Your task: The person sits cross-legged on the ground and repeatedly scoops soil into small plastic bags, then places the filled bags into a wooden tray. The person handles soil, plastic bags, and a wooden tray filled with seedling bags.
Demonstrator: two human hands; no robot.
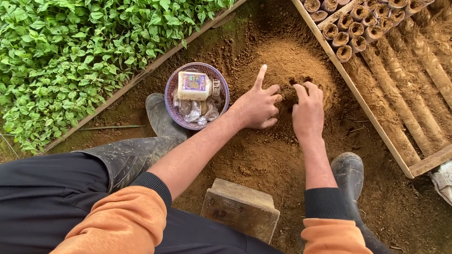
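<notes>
Head view: soil mound (pixel 291 64) sits on the ground between my boots and the wooden tray (pixel 409 167), within reach of both arms. My left hand (pixel 257 105) rests on the mound's near slope, forefinger straight, other fingers loosely curled, gripping nothing I can see. My right hand (pixel 307 107) is curled, fingertips pressed into a small hollow in the soil; what they pinch I cannot tell. Basket (pixel 197 95), just left of the mound, holds a packet and scraps. Tray's far corner holds soil-filled tubes (pixel 345 34); seedling bed (pixel 85 18) lies left
</notes>
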